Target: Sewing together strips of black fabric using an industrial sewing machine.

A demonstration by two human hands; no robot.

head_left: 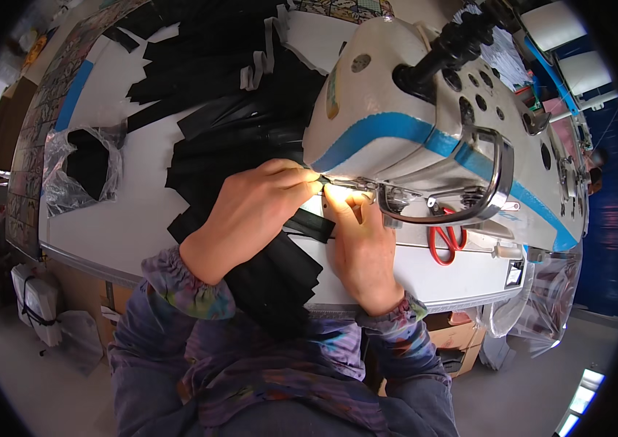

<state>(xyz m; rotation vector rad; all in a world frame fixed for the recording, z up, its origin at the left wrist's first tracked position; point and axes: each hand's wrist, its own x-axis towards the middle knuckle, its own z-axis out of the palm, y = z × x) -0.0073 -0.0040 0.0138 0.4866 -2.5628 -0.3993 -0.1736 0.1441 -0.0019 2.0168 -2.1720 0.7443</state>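
Observation:
Under the head of a white and blue sewing machine point(378, 87), both my hands meet beside its lit needle area. My left hand point(250, 211) is closed, thumb and fingertips pinching the edge of a black fabric piece by the presser foot. From the other side my right hand point(367, 251) is closed too, its thumb and index fingertip on the same edge and the other fingers curled. What lies right between the fingertips is partly hidden. A black fabric strip point(312, 226) shows between the hands. More black fabric point(276, 277) passes under my left wrist and hangs over the table's front edge.
Many black fabric pieces point(229, 135) are heaped left of and behind the machine. Red-handled scissors point(440, 247) and a small thread spool point(507, 252) lie at right. A clear plastic bag point(113, 171) with black material sits on the left. Thread cones point(553, 25) stand at upper right.

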